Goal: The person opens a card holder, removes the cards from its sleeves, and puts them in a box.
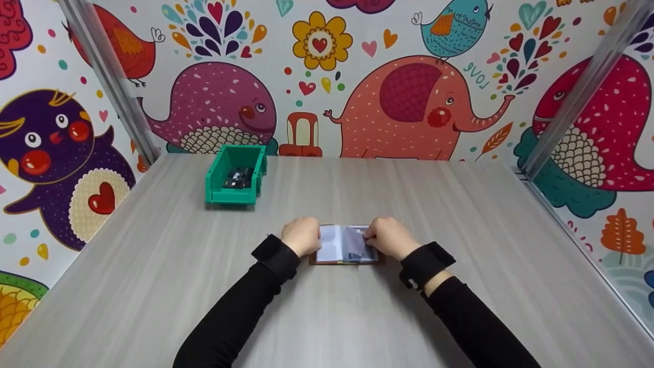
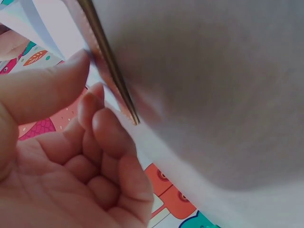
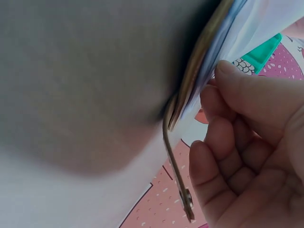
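A small card holder [image 1: 329, 244] lies open on the table, with brown covers and clear plastic sleeves. My left hand [image 1: 301, 236] holds its left edge; in the left wrist view the thumb [image 2: 71, 76] lies on the inner side and the other fingers are curled. At the right half, my right hand [image 1: 392, 237] pinches a plastic sleeve [image 3: 256, 28] between thumb and forefinger. A strap with a metal snap [image 3: 187, 197] sticks out from the cover in the right wrist view. What the sleeves contain is hard to make out.
A green plastic bin [image 1: 231, 197] stands at the back left of the wood-grain table [image 1: 327, 317], holding dark flat items [image 1: 238, 177] with white marks. Patterned walls [image 1: 306, 51] with cartoon animals and metal posts [image 1: 110, 76] bound the table.
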`<state>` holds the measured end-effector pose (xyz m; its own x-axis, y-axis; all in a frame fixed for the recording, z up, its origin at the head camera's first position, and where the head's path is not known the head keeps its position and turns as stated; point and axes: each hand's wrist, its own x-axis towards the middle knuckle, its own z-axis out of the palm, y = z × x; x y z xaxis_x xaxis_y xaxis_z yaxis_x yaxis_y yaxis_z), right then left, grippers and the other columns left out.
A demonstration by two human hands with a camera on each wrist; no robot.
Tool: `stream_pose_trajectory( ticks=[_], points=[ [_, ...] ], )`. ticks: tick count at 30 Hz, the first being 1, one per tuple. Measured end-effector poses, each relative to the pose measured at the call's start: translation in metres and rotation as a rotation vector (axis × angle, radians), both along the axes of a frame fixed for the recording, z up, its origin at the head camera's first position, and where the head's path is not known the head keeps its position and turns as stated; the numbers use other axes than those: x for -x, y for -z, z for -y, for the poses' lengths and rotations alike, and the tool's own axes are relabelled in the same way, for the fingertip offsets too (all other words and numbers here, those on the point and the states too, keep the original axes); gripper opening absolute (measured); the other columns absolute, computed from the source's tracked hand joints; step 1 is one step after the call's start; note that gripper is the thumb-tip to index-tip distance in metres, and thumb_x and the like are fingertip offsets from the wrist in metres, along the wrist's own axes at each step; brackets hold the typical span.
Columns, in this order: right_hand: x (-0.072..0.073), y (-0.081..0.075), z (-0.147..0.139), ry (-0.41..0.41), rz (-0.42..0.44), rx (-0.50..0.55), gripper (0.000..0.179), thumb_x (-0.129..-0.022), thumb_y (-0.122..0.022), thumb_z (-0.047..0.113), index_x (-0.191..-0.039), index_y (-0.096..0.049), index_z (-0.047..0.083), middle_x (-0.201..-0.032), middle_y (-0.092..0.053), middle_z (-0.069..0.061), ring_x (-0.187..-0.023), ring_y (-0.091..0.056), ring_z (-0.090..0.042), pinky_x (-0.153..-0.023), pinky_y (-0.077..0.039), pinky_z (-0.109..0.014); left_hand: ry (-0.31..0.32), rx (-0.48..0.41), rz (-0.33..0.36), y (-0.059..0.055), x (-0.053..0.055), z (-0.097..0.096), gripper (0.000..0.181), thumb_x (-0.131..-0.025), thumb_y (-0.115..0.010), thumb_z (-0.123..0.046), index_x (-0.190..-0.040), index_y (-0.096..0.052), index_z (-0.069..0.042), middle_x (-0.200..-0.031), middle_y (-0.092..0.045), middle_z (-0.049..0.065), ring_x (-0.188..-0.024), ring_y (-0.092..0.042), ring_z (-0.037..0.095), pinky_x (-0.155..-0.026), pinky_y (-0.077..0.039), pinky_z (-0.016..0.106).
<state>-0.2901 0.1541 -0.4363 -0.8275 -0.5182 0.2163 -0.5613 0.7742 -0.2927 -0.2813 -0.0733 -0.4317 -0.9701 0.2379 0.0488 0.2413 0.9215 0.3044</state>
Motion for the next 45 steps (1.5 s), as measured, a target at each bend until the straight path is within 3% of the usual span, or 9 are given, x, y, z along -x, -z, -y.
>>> stream_pose_trajectory(
  ticks=[12, 20, 29, 36, 45],
  points=[
    [-0.003, 0.002, 0.006, -0.029, 0.004, -0.007, 0.013, -0.077, -0.078, -0.004, -0.087, -0.08, 0.005, -0.084, -0.072, -0.008, -0.074, -0.064, -0.019, -0.07, -0.054, -0.038, -0.012, 0.002, -0.005, 0.002, 0.001, 0.0, 0.006, -0.076, -0.074, -0.007, -0.074, -0.068, -0.006, -0.075, -0.064, 0.004, -0.074, -0.061, 0.025, -0.07, -0.051, 0.046],
    [-0.005, 0.002, 0.008, -0.069, -0.024, -0.03, 0.017, -0.076, -0.077, -0.004, -0.069, -0.072, 0.01, -0.068, -0.059, 0.0, -0.061, -0.045, -0.013, -0.058, -0.044, -0.031, -0.002, -0.016, -0.005, 0.003, 0.0, 0.002, 0.006, -0.074, -0.075, -0.006, -0.077, -0.069, -0.008, -0.081, -0.068, 0.005, -0.08, -0.066, 0.03, -0.071, -0.052, 0.049],
    [-0.006, 0.002, 0.009, -0.067, -0.029, -0.019, 0.013, -0.075, -0.078, -0.003, -0.08, -0.079, 0.009, -0.076, -0.068, -0.002, -0.068, -0.059, -0.016, -0.065, -0.051, -0.035, -0.003, -0.02, 0.003, 0.004, 0.002, 0.002, 0.005, -0.074, -0.073, -0.007, -0.078, -0.071, -0.008, -0.081, -0.068, 0.005, -0.079, -0.065, 0.029, -0.07, -0.052, 0.048],
    [-0.006, 0.002, 0.009, -0.063, -0.007, -0.017, 0.014, -0.076, -0.078, -0.003, -0.073, -0.076, 0.011, -0.073, -0.063, -0.001, -0.065, -0.052, -0.014, -0.063, -0.049, -0.034, -0.001, -0.032, 0.001, 0.004, 0.001, 0.003, 0.005, -0.076, -0.075, -0.008, -0.08, -0.073, -0.008, -0.085, -0.07, 0.005, -0.082, -0.066, 0.029, -0.073, -0.051, 0.048],
    [-0.007, 0.002, 0.011, -0.042, -0.012, -0.023, 0.013, -0.076, -0.079, -0.001, -0.084, -0.08, 0.008, -0.083, -0.072, -0.006, -0.074, -0.066, -0.021, -0.07, -0.054, -0.038, 0.01, -0.043, -0.037, 0.0, -0.004, 0.002, 0.008, -0.071, -0.069, -0.004, -0.068, -0.064, -0.008, -0.07, -0.062, 0.002, -0.068, -0.059, 0.024, -0.063, -0.05, 0.044]
  ],
)
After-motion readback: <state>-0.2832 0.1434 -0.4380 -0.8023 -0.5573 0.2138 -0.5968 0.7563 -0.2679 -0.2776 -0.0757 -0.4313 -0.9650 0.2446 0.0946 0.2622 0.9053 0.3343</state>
